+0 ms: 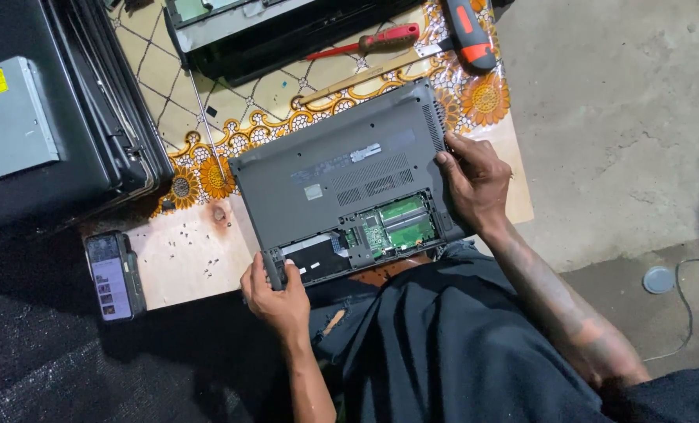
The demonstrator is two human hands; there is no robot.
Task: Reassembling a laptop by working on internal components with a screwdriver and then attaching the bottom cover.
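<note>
A dark grey laptop (341,168) lies upside down, tilted, on a low wooden board (181,258). A panel near its front edge is off, showing a green circuit board (402,222) and an empty black bay (318,257). My left hand (275,294) grips the laptop's near left corner. My right hand (475,180) holds its right edge, fingers on the side by the vents. My dark-clothed lap lies just below the laptop.
Small screws (183,235) lie scattered on the board. A phone (114,276) with a lit screen sits at its left edge. A red screwdriver (365,43), an orange-and-black tool (468,33), another laptop (263,27) and a black case (52,117) lie beyond. A cable (690,305) runs over the concrete floor at right.
</note>
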